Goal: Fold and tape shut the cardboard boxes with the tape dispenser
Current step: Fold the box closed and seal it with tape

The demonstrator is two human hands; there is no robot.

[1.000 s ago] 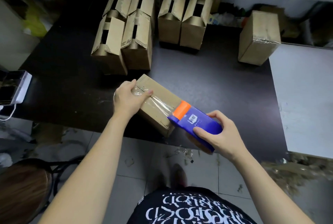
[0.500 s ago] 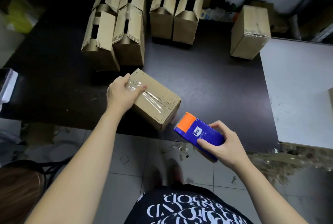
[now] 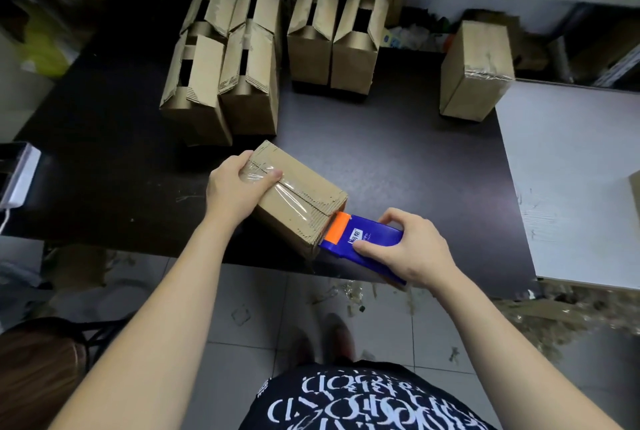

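Note:
A small closed cardboard box (image 3: pixel 304 197) lies tilted at the dark table's front edge, with a strip of clear tape along its top seam. My left hand (image 3: pixel 235 184) grips its far left end, thumb on the tape. My right hand (image 3: pixel 408 249) holds the blue tape dispenser (image 3: pixel 367 246), whose orange front touches the box's near right end face. Several open boxes (image 3: pixel 249 83) with raised flaps stand at the back. One taped box (image 3: pixel 474 69) stands at the back right.
A white board (image 3: pixel 571 187) lies on the right over the dark table (image 3: pixel 398 159). At the left edge sits a white device (image 3: pixel 20 177). Shelving runs along the back. Tape scraps litter the tiled floor (image 3: pixel 277 312), and a brown stool (image 3: pixel 38 370) is at lower left.
The dispenser came off the box's top, swung out toward me, then returned against the box's right end face. My left hand kept hold of the box's far end.

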